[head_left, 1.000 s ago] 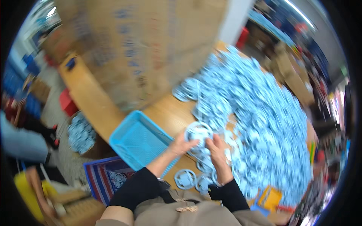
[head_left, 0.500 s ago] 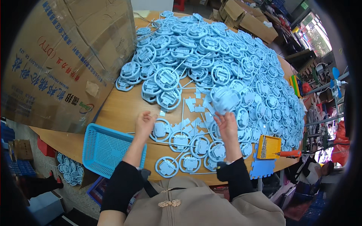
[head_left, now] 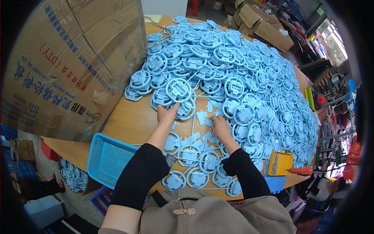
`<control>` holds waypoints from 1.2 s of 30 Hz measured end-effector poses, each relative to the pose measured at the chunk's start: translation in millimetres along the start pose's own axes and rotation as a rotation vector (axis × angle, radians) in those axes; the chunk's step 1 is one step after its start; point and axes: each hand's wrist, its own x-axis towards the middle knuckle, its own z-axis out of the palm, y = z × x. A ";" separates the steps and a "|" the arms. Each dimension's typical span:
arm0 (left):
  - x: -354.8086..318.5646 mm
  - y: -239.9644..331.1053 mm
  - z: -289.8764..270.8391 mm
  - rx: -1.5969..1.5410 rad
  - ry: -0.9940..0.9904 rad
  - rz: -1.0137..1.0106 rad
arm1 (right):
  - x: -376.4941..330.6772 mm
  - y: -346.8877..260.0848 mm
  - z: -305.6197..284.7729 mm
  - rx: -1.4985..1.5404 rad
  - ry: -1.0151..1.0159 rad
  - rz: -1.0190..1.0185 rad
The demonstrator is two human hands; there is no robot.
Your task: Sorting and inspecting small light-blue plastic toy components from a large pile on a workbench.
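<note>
A: Wooden tabletop (head_left: 128, 121) fills the middle of the frame, with a big cardboard box (head_left: 70, 66) at upper left. More boxes sit far back at the top right.

B: And the blue stuff?

A: Huge heap of light blue ring-shaped plastic parts (head_left: 241, 70) covers the centre and right. More of the same lie flat along the lower edge, near the person's chest.

B: Hands?

A: Left hand (head_left: 167, 115) lies flat, fingers spread, touching a blue ring part (head_left: 185, 111) at the heap's near edge. It isn't gripping anything. Right hand (head_left: 220, 126) rests palm down with fingers loosely bent, on small loose blue plastic pieces (head_left: 204, 117) in the centre. Can't tell if it pinches one.

B: Anything beside them?

A: Blue mesh basket (head_left: 107, 160) at lower left, hanging over the table edge, just beside the left forearm. Yellow tray (head_left: 279, 163) and an orange-handled tool (head_left: 300, 170) at lower right, well apart from both hands. More blue rings on the floor (head_left: 72, 177) at far lower left.
</note>
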 end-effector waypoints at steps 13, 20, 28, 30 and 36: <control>12.3 -9.4 28.3 -0.012 -0.249 -0.117 | 26.9 -62.8 -21.6 0.806 0.398 0.020; 18.1 -34.2 53.5 0.455 -0.069 0.216 | 42.4 -39.1 19.8 0.766 0.568 0.122; -32.0 -23.2 62.7 0.768 -0.235 0.247 | 20.8 -38.8 46.3 0.837 0.528 -0.019; -43.8 -26.9 64.7 0.705 -0.211 0.254 | 20.4 -32.3 43.5 1.046 0.373 0.227; -34.4 -69.7 38.2 0.710 -0.155 0.641 | -5.2 -24.4 29.9 0.596 0.441 -0.281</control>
